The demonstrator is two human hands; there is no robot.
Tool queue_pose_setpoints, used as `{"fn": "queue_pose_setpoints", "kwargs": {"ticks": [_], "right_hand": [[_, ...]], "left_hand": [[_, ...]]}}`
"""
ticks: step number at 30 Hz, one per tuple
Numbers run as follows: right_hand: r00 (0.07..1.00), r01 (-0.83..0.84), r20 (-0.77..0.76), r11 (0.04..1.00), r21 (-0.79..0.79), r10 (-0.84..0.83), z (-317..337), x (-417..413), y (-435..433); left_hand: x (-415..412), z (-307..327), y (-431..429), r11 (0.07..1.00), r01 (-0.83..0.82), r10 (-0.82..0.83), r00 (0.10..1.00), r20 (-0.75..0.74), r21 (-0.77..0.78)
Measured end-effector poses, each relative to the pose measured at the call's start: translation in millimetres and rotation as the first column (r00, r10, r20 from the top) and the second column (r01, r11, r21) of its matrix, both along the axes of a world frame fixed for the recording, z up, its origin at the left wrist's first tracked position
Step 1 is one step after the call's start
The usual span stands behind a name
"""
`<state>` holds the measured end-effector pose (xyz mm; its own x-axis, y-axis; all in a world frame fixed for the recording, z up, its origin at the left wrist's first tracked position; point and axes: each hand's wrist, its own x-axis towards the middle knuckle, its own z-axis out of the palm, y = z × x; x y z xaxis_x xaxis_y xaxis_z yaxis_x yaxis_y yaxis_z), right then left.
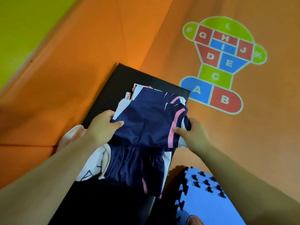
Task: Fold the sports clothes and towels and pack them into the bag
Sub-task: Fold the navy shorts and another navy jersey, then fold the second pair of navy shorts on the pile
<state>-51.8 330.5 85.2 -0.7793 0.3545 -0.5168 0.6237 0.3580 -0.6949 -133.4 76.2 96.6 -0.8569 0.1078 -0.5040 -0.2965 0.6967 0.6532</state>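
Note:
A folded navy sports garment (146,120) with pink and white stripes is held over a black padded bench (103,95). My left hand (103,125) grips its left edge and my right hand (193,132) pinches its right edge at the pink stripe. Under it lies a pair of navy shorts (136,168) with a gathered waistband. White cloth with dark markings (95,163) sits to the left of the shorts. More folded white and navy pieces (134,91) lie behind the held garment. No bag is in view.
Orange floor matting (81,62) surrounds the bench, with a coloured hopscotch letter pattern (222,62) at the right. Blue interlocking foam tiles (204,197) lie at the lower right beside the bench. A green surface (24,21) fills the upper left. A pale rounded object (71,135) lies left of my forearm.

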Motion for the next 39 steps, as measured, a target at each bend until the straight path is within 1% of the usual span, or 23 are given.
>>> {"fn": "queue_pose_setpoints", "kwargs": {"ticks": [2,4,6,7,9,12,13,17,20,22,25,28,33,36,39], "right_hand": [[0.997,-0.004,-0.073,0.999,0.046,0.007,7,-25,6],[0.989,0.018,-0.145,0.999,0.051,-0.011,10,-44,12],[0.985,0.044,-0.17,0.998,0.053,-0.035,6,-57,18],[0.987,0.044,-0.159,0.997,0.059,-0.034,1,-60,21],[0.998,0.01,-0.071,0.996,0.087,-0.003,-13,-61,25],[0.981,-0.093,0.186,0.978,0.185,0.058,-29,-49,30],[0.968,-0.135,0.239,0.967,0.217,0.081,-32,-44,32],[0.925,-0.317,0.318,0.888,0.333,0.21,-33,-31,33],[0.861,-0.474,0.376,0.808,0.351,0.342,-28,-30,22],[0.803,-0.58,0.401,0.733,0.357,0.44,-21,-30,6],[0.699,-0.712,0.427,0.611,0.345,0.574,-12,-29,-26],[0.584,-0.811,0.408,0.489,0.321,0.701,-4,-22,-64],[0.319,-0.944,0.402,0.253,0.211,0.858,13,10,-135],[0.193,-0.974,0.381,0.13,0.184,0.904,27,39,-180],[0.067,-0.98,0.365,-0.007,0.197,0.928,41,74,-223]], "left_hand": [[-25,3,5,0.999,0.009,-0.006,0.997,-0.079,0.038],[-46,1,11,0.996,0.004,0.009,0.988,-0.153,0.084],[-60,-7,17,0.995,0.0,0.02,0.982,-0.19,0.102],[-64,-13,18,0.997,0.002,0.013,0.981,-0.192,0.077],[-64,-28,16,1.0,-0.003,-0.001,0.988,-0.157,-0.026],[-49,-46,4,0.989,0.028,-0.04,0.996,-0.083,-0.143],[-41,-50,0,0.984,0.051,-0.062,0.996,-0.062,-0.173],[-3,-53,-17,0.961,0.121,-0.121,0.993,0.015,-0.25],[26,-50,-33,0.956,0.16,-0.14,0.986,0.093,-0.248],[44,-41,-45,0.952,0.171,-0.141,0.981,0.13,-0.255],[69,-26,-64,0.928,0.203,-0.158,0.974,0.165,-0.311],[97,-10,-89,0.916,0.201,-0.13,0.968,0.215,-0.347],[165,21,-139,0.951,-0.006,0.068,0.979,0.191,-0.309],[215,40,-166,0.954,-0.126,0.177,0.969,0.173,-0.271],[275,55,-193,0.929,-0.186,0.251,0.952,0.175,-0.321]]}}
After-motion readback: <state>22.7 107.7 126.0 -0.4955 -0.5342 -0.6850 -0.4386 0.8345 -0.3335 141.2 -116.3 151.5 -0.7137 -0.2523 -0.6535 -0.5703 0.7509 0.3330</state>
